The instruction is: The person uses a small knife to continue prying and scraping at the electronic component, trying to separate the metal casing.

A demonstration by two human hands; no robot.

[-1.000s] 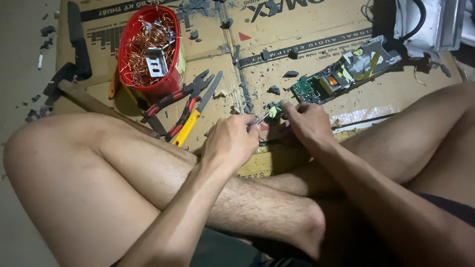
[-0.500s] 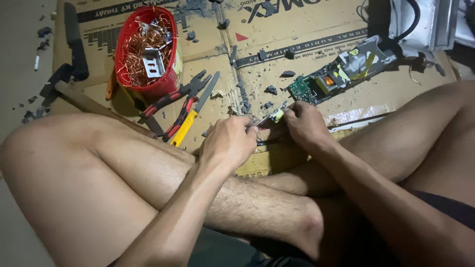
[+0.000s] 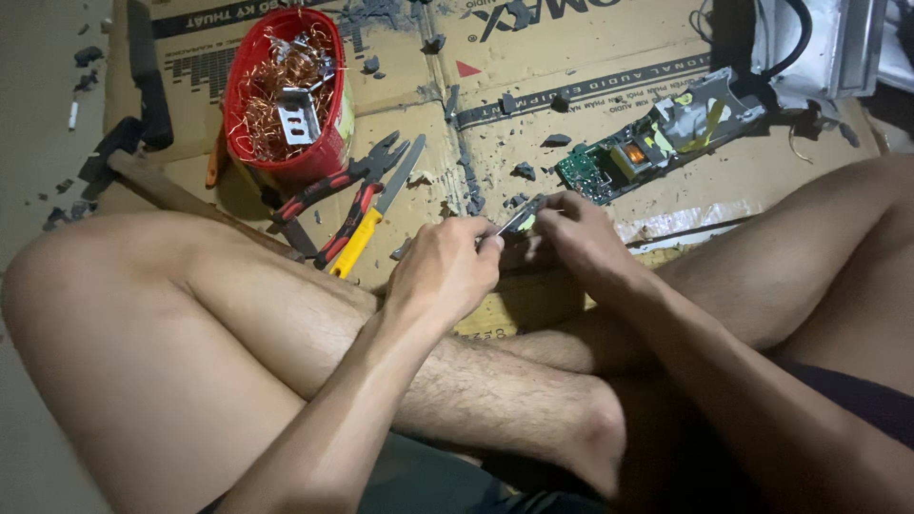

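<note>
Barely anything's been shifted since half a second ago, hands kept together mid-frame. Flattened cardboard (image 3: 609,105) is littered with grey chips. Upper left, a red tub (image 3: 286,95) is already filled with copper wire; one board (image 3: 657,133) upper right looks unstripped. Pliers (image 3: 352,205) are left idle. A small part (image 3: 522,217) is pinched between left hand (image 3: 443,271) and right hand (image 3: 581,238).

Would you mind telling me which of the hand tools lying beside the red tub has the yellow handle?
The yellow-handled tool lies nearest the left hand, just right of the red-and-black pliers, whose handles are red and black.
</note>
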